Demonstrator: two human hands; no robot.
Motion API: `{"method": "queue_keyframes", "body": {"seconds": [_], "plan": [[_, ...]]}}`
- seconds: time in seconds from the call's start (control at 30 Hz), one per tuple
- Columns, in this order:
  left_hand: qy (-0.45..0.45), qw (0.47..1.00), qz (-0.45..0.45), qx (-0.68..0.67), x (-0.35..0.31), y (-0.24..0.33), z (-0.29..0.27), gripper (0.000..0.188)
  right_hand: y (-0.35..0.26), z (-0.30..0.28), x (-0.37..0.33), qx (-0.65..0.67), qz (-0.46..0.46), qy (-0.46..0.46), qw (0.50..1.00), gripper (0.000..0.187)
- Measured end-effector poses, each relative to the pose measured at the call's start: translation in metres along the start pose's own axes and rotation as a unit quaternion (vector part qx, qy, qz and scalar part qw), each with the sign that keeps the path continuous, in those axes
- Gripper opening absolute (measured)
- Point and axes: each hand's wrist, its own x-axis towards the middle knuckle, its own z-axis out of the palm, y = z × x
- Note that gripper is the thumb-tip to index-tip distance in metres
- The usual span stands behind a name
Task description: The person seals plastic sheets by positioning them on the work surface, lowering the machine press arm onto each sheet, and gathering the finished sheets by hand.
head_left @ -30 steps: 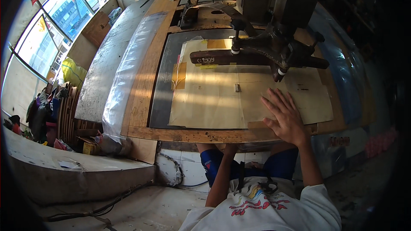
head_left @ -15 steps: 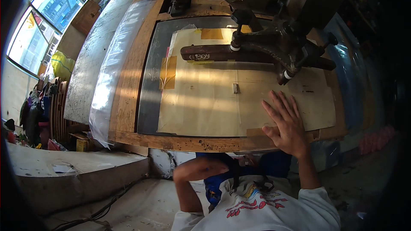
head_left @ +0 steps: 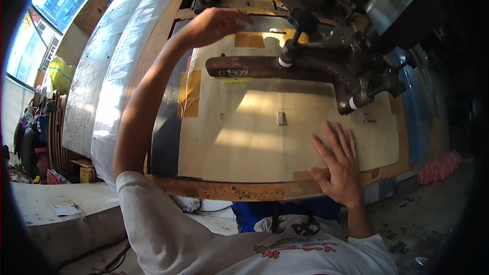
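Observation:
My right hand [head_left: 338,165] lies flat with spread fingers on the lower right part of a pale cream sheet [head_left: 239,147]. My left hand [head_left: 216,24] is stretched out over the far left part of the sheet, fingers extended loosely to the right, with nothing visible in them. Between the hands, a dark reddish-brown metal bar [head_left: 265,67] spans the sheet, joined to a metal clamp frame with a black knob [head_left: 304,19]. A small grey metal piece [head_left: 281,118] sits near the sheet's middle. Brown tape [head_left: 189,94] covers the sheet's left edge.
The sheet rests on a dark board [head_left: 165,147] set in a wooden table [head_left: 219,190]. Clear plastic film [head_left: 119,86] lies along the left. A square metal column [head_left: 400,2] rises at the back right. A pink bundle [head_left: 439,167] is beyond the right edge.
My left hand has come up from beside my lap and reached forward over the far left of the sheet. My right hand stays flat in place. The view has shifted slightly.

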Motion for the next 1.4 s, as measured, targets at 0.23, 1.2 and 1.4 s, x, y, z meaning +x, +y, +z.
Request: {"method": "queue_keyframes", "body": {"seconds": [0.23, 1.2, 1.4], "plan": [[0.004, 0.96, 0.253, 0.116, 0.006, -0.02, 0.057, 0.041, 0.006, 0.005, 0.0, 0.059, 0.01, 0.014, 0.998, 0.063], [-0.042, 0.952, 0.226, 0.2, 0.016, -0.021, 0.052, 0.036, 0.016, 0.005, 0.005, 0.075, -0.007, 0.007, 0.997, 0.065], [-0.052, 0.96, 0.198, 0.193, 0.015, -0.015, 0.053, 0.03, 0.016, 0.004, 0.004, 0.077, -0.01, 0.002, 0.997, 0.062]]}}
